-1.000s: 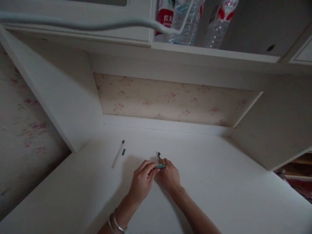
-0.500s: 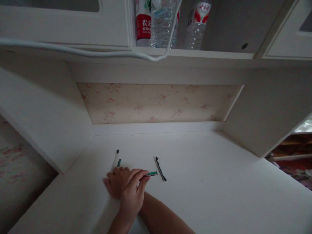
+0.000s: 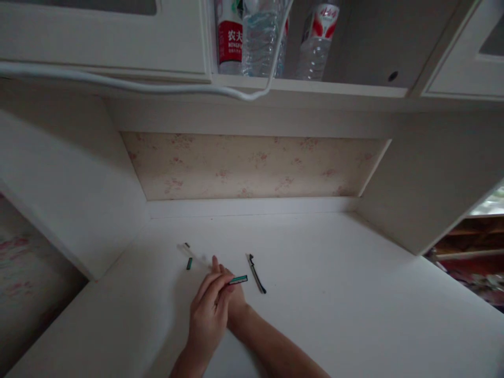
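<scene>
My left hand (image 3: 208, 310) pinches a razor cartridge (image 3: 238, 280), green and black, between thumb and fingers. Behind it, my right hand (image 3: 235, 296) reaches across from the right, partly covered by the left hand. A pale, see-through razor handle (image 3: 196, 255) with a dark tip runs blurred to the right hand's fingers, which seem closed on its near end; the grip itself is hidden. Another green cartridge (image 3: 189, 263) lies on the white desk (image 3: 334, 299), left of both hands. To their right lies a black and whitish razor handle (image 3: 257, 275), slanted.
Overhead, a cabinet shelf (image 3: 354, 90) holds several plastic bottles (image 3: 315, 52). A white cable (image 3: 157, 88) hangs along its front edge. Side panels (image 3: 437, 168) close in the desk left and right, and flowered wallpaper (image 3: 255, 165) covers the back.
My right hand has moved right from the desk's left part, and the pale handle has swung round with it. The left hand still pinches its cartridge, shifted slightly left in view.
</scene>
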`<state>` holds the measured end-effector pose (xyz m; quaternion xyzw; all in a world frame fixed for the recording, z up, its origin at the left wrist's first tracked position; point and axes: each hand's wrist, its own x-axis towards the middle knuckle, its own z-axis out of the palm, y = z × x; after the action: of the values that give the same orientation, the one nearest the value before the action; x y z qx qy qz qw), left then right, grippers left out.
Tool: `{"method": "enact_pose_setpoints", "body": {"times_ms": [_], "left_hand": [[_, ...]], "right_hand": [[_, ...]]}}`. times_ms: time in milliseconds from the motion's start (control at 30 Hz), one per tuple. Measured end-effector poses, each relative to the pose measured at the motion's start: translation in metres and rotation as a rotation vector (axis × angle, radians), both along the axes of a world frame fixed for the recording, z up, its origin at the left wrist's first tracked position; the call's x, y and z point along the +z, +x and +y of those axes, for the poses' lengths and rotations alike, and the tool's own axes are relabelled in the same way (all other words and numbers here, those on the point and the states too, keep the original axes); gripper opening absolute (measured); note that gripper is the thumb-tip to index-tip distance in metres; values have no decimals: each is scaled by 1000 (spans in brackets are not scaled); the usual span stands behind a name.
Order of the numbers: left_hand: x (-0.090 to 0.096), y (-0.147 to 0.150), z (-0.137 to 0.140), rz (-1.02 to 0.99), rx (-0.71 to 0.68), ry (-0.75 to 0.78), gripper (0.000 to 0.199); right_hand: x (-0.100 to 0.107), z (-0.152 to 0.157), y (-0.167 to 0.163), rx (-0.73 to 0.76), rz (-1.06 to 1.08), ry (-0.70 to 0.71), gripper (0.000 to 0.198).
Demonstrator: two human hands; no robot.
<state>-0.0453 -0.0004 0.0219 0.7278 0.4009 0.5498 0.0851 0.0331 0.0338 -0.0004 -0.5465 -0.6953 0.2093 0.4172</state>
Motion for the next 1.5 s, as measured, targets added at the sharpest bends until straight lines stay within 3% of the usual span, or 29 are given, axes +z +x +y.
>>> {"method": "enact_pose_setpoints", "body": {"times_ms": [167, 333, 467, 567, 700, 1100, 1500], "left_hand": [[-4, 1, -1, 5, -57, -54, 13], [-9, 5, 2, -1, -19, -76, 12], [-12, 7, 5, 4, 3, -70, 12], [-14, 9, 6, 11, -2, -72, 11], [-15, 14, 3, 44, -54, -91, 11], [-17, 27, -7, 135, -198, -166, 14], [-19, 27, -6, 173, -195, -141, 14]], "right_hand": [[-18, -16, 67, -104, 44, -77, 32], [-30, -47, 125, -58, 547, -274, 42], [-17, -63, 135, 37, 909, -339, 38], [-11, -67, 129, 48, 1064, -401, 37], [-16, -67, 120, 64, 1001, -520, 38], [-17, -64, 118, 31, 945, -491, 38], [-19, -64, 120, 1, 892, -460, 35]]}}
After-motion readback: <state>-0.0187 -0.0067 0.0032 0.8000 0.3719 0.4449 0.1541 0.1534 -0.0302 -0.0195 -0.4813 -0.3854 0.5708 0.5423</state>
